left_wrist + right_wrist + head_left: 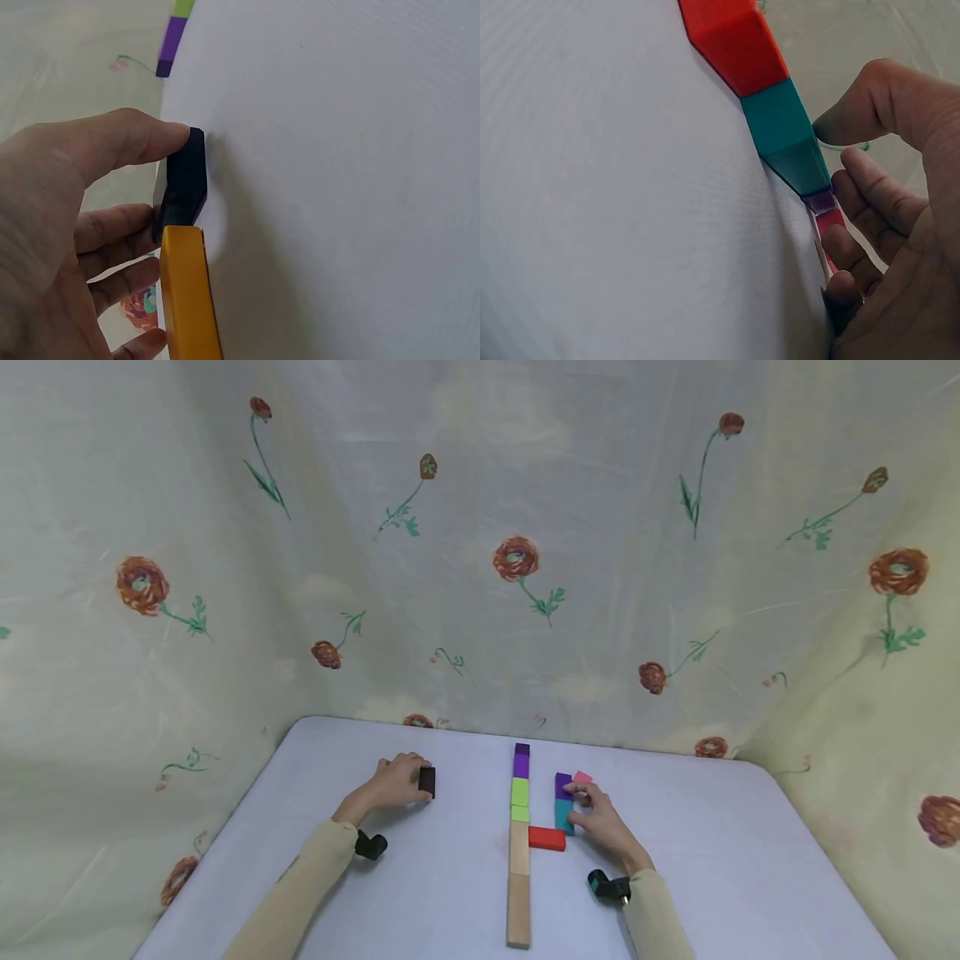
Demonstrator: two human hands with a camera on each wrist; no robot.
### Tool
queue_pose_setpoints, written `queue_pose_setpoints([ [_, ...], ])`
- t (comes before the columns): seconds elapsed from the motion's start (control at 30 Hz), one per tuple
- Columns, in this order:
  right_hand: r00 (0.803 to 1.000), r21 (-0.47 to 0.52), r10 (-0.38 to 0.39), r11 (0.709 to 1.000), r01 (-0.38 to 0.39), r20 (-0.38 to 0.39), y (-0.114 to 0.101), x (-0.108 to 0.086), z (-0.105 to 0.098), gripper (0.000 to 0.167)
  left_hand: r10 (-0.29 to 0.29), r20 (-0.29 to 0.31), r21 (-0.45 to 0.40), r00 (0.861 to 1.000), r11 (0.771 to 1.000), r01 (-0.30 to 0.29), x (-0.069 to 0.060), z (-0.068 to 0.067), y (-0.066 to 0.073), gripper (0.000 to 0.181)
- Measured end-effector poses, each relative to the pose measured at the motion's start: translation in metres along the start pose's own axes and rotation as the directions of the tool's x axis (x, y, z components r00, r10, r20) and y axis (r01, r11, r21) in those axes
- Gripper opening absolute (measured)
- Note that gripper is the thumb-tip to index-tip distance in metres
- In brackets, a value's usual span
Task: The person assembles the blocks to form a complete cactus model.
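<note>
My left hand [397,781] holds a black block [427,782] by its two ends, thumb at one and index finger at the other. An orange block [189,292] lies against that dark block in the left wrist view, beside the other fingers; the hand hides it in the head view. On the right, my right hand [603,822] has its thumb touching the side of a teal block [784,127]. Its index finger reaches a purple block [563,786] that joins the teal one end to end. Behind these fingers a pink block [582,777] is partly covered.
Mid-table runs a straight line of blocks: purple [521,764], light green [520,793] and plain wood [519,910]. A red block [547,838] lies crosswise between this line and the teal block. Flowered cloth [480,527] hangs behind the white table [420,893].
</note>
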State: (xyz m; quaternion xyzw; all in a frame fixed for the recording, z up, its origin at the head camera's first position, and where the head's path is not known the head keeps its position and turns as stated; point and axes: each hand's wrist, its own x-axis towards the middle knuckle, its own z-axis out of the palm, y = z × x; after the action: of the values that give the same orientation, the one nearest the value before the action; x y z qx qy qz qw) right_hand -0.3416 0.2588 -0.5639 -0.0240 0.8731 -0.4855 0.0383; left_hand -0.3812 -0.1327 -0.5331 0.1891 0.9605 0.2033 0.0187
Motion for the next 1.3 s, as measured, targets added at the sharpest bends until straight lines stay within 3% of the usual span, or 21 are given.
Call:
queue_pose_setpoints([
  [0.33, 1.000, -0.016, 0.001, 1.000, -0.001, -0.002, 0.001, 0.002, 0.000, 0.048, 0.012, 0.024, -0.012, 1.000, 1.000, -0.012, 0.006, -0.005, -0.002, 0.056],
  [0.47, 1.000, -0.020, -0.003, 1.000, 0.003, 0.001, 0.001, 0.002, -0.001, 0.048, 0.067, 0.098, -0.029, 0.993, 0.998, -0.064, 0.005, -0.012, -0.004, 0.055],
  [0.63, 1.000, -0.010, -0.022, 1.000, 0.022, 0.007, 0.000, 0.001, -0.002, 0.048, 0.130, 0.212, -0.004, 0.969, 0.991, -0.132, 0.008, -0.018, -0.008, 0.057],
  [0.8, 0.999, -0.004, -0.032, 0.999, 0.032, 0.007, 0.001, 0.000, -0.002, 0.047, 0.128, 0.231, 0.011, 0.965, 0.991, -0.134, 0.010, -0.017, -0.008, 0.060],
  [0.93, 1.000, -0.004, -0.019, 1.000, 0.019, 0.004, 0.001, 0.000, -0.001, 0.047, 0.089, 0.201, -0.003, 0.975, 0.996, -0.091, 0.009, -0.017, -0.003, 0.065],
  [1.1, 1.000, 0.002, 0.004, 1.000, -0.004, 0.001, 0.002, 0.001, -0.001, 0.047, -0.013, 0.077, 0.009, 0.997, 1.000, 0.013, 0.011, -0.011, 0.001, 0.061],
  [1.3, 1.000, -0.009, -0.009, 1.000, 0.009, 0.008, 0.002, 0.001, -0.001, 0.046, -0.094, 0.004, -0.002, 0.996, 0.996, 0.094, 0.015, -0.003, 0.003, 0.050],
])
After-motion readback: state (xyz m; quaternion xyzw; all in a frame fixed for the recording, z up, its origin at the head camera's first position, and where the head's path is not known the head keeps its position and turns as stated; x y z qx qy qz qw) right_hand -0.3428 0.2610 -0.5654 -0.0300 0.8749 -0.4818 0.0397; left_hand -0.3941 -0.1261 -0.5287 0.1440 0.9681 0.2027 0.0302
